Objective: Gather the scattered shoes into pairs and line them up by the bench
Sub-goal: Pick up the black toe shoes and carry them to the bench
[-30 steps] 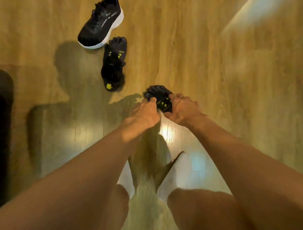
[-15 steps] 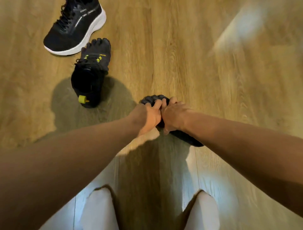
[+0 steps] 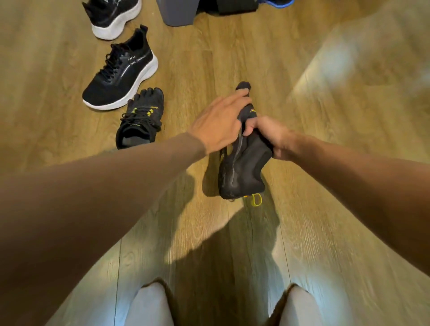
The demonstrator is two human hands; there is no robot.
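The held toe shoe (image 3: 242, 172) hangs in the centre right of the frame, heel end low toward the wooden floor (image 3: 349, 232) (whether it touches the boards cannot be told). The right hand (image 3: 265, 137) is clamped round its soft upper. The left hand (image 3: 221, 125) lies over the toe end with fingers stretched nearly flat, its thumb out of sight. The main risk, as I judge it, is the grip itself. The upper is limp fabric bunched in one fist, so the shoe could sag or twist free during the carry, since the flat hand steadies more than it holds. The yellow loop (image 3: 256, 200) dangling at the heel could also drag or snag. A second risk is a poor set-down. The matching toe shoe (image 3: 142, 121) sits left of centre with its toes pointing toward the top of the frame, and the held one may land askew unless turned the same way. Just above the mate lies a black trainer (image 3: 121, 76), almost touching it, with a second trainer (image 3: 114, 18) at the upper left. They crowd that side and leave room only on the mate's right. At the top edge stand a grey block (image 3: 179, 11), possibly part of the bench, and a blue shoe (image 3: 277, 2).
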